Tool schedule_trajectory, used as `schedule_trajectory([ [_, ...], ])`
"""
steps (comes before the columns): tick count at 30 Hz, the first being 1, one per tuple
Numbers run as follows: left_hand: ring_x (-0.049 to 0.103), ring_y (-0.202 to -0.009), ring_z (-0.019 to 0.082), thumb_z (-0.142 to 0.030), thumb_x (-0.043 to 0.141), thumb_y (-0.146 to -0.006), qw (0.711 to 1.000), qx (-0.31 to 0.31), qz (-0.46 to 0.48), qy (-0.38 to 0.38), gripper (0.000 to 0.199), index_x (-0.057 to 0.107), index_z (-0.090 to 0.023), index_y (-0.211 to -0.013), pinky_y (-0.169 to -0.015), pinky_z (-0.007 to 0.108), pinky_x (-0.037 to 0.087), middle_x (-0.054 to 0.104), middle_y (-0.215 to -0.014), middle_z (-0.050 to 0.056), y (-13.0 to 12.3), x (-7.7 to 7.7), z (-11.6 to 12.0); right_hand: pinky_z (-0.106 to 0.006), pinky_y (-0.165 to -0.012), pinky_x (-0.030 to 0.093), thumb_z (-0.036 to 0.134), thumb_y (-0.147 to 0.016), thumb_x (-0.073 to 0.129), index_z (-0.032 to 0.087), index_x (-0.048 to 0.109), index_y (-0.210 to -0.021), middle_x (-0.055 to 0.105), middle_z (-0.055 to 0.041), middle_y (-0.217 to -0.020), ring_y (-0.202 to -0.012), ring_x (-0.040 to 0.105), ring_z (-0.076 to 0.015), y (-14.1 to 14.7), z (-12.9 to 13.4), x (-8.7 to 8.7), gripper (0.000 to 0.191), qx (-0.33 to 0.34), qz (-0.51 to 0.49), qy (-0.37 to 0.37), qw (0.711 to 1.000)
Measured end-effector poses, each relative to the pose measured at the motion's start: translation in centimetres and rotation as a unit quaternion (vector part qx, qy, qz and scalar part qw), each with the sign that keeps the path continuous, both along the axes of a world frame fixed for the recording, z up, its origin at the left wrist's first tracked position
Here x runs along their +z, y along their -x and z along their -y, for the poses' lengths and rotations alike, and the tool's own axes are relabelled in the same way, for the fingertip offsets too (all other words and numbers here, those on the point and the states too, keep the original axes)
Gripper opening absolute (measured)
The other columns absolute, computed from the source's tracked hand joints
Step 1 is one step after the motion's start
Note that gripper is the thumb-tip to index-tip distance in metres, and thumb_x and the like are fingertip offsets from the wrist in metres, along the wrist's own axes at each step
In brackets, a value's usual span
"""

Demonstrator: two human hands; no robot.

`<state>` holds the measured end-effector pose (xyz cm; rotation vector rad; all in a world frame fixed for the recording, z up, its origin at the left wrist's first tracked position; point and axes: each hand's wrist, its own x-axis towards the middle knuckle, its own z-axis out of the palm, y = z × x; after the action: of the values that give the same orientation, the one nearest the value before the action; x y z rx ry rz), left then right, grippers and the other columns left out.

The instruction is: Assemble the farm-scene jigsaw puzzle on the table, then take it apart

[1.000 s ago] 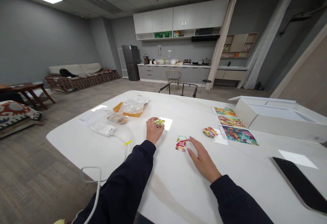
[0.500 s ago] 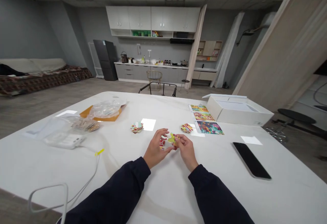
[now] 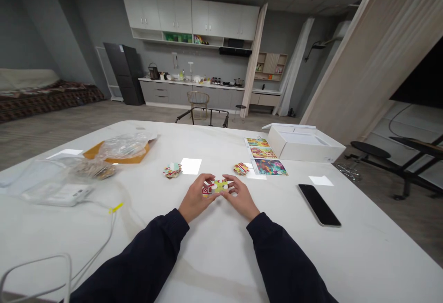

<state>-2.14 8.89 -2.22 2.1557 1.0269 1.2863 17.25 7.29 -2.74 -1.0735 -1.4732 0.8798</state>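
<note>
My left hand (image 3: 194,198) curls around a red jigsaw puzzle piece (image 3: 206,190) with a white-framed pattern. From the other side, the thumb and fingers of my right hand (image 3: 243,198) pinch a yellow-green puzzle piece (image 3: 220,186). The two pieces sit edge to edge between the hands; whether they interlock I cannot tell. Beyond my left hand lies a pile of puzzle pieces (image 3: 172,170). A second pile of pieces (image 3: 241,169) lies past my right hand, beside a sheet of colourful pictures (image 3: 270,167).
An open white box (image 3: 308,151) stands at the back right, with a black phone (image 3: 319,205) nearer me. On the left are a clear plastic bag (image 3: 122,146) over an orange envelope, bagged pieces (image 3: 93,168), a white device (image 3: 64,196) and its cable (image 3: 104,243).
My right hand has brought the yellow-green piece level and close against the red piece. Its fingers have spread along the piece. The head view has turned slightly right.
</note>
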Motion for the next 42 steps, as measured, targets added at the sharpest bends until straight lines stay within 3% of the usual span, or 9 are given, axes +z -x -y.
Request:
schedule_trajectory([
  [2,0.066,-0.099,0.02,-0.028,0.079,-0.084,1.0,-0.006,-0.01,0.002,0.045,0.054,-0.025,-0.122,-0.088,0.036,0.059,0.064,-0.116,0.004,0.2,0.0,-0.2,-0.031,-0.071,0.055,0.027,-0.078,0.078,0.023,0.07,-0.118,0.069,-0.0076,-0.115,-0.086,0.065,-0.0184,-0.7,-0.1,0.0,0.041,0.011,0.055,-0.027,0.998],
  [6,0.063,-0.111,0.024,-0.021,0.08,-0.08,0.996,-0.01,-0.085,-0.006,0.054,0.055,-0.027,-0.127,-0.098,0.043,0.055,0.063,-0.124,0.006,1.9,-0.1,-1.3,-0.034,-0.072,0.053,0.024,-0.088,0.068,0.02,0.074,-0.107,0.071,-0.0055,-0.094,-0.078,0.064,-0.0181,-1.9,-0.9,-0.9,0.02,-0.006,0.166,-0.06,0.984],
  [11,0.061,-0.114,0.027,-0.024,0.08,-0.079,0.992,0.008,-0.128,0.02,0.048,0.06,-0.025,-0.122,-0.102,0.046,0.052,0.065,-0.123,0.007,4.3,-0.8,-2.8,-0.036,-0.078,0.053,0.024,-0.091,0.066,0.02,0.072,-0.104,0.07,-0.0052,-0.091,-0.081,0.064,-0.0197,-2.4,-1.2,-1.4,0.015,-0.049,0.246,-0.058,0.966],
  [13,0.061,-0.115,0.027,-0.023,0.074,-0.083,0.991,0.008,-0.13,0.026,0.04,0.061,-0.025,-0.121,-0.102,0.046,0.052,0.065,-0.122,0.007,4.6,-0.8,-2.9,-0.039,-0.086,0.052,0.034,-0.088,0.073,0.019,0.071,-0.106,0.069,-0.0068,-0.098,-0.089,0.064,-0.0224,-2.2,-0.7,-1.0,0.023,-0.047,0.282,-0.065,0.956],
  [16,0.061,-0.117,0.026,-0.021,0.068,-0.087,0.99,0.002,-0.137,0.022,0.034,0.062,-0.024,-0.12,-0.105,0.045,0.05,0.067,-0.121,0.007,4.5,-0.7,-2.7,-0.044,-0.094,0.051,0.043,-0.071,0.089,0.019,0.07,-0.106,0.067,-0.0089,-0.105,-0.1,0.062,-0.0278,-1.8,0.3,-0.2,0.047,-0.031,0.347,-0.063,0.935],
  [18,0.061,-0.117,0.026,-0.022,0.069,-0.085,0.988,-0.008,-0.15,0.022,0.034,0.063,-0.024,-0.118,-0.105,0.044,0.049,0.068,-0.12,0.007,4.4,-0.6,-2.6,-0.045,-0.094,0.05,0.039,-0.068,0.092,0.019,0.07,-0.102,0.067,-0.0087,-0.103,-0.1,0.062,-0.0285,-1.7,0.8,0.2,0.045,-0.03,0.372,-0.049,0.926],
  [23,0.06,-0.122,0.03,-0.028,0.077,-0.081,0.98,-0.025,-0.19,0.043,0.04,0.065,-0.025,-0.119,-0.108,0.047,0.047,0.069,-0.125,0.008,4.5,-0.8,-2.5,-0.041,-0.091,0.05,0.03,-0.079,0.084,0.02,0.069,-0.095,0.067,-0.0064,-0.097,-0.097,0.062,-0.026,-1.9,0.6,0.4,0.024,-0.019,0.381,-0.046,0.923],
  [31,0.056,-0.129,0.03,-0.034,0.074,-0.085,0.972,-0.028,-0.221,0.073,0.031,0.07,-0.028,-0.115,-0.112,0.049,0.043,0.067,-0.135,0.007,4.3,-0.7,-2.4,-0.042,-0.098,0.049,0.024,-0.086,0.075,0.02,0.066,-0.114,0.066,-0.0086,-0.11,-0.107,0.061,-0.0265,-2.9,-0.8,-1.0,0.029,-0.028,0.349,-0.083,0.933],
  [42,0.058,-0.126,0.031,-0.033,0.072,-0.086,0.977,-0.025,-0.21,0.038,0.026,0.072,-0.03,-0.112,-0.109,0.053,0.045,0.069,-0.132,0.007,4.3,-1.4,-2.6,-0.044,-0.098,0.048,0.023,-0.089,0.072,0.027,0.072,-0.117,0.065,-0.0078,-0.112,-0.107,0.06,-0.0263,-1.2,0.3,-0.3,0.028,0.031,0.347,-0.095,0.932],
])
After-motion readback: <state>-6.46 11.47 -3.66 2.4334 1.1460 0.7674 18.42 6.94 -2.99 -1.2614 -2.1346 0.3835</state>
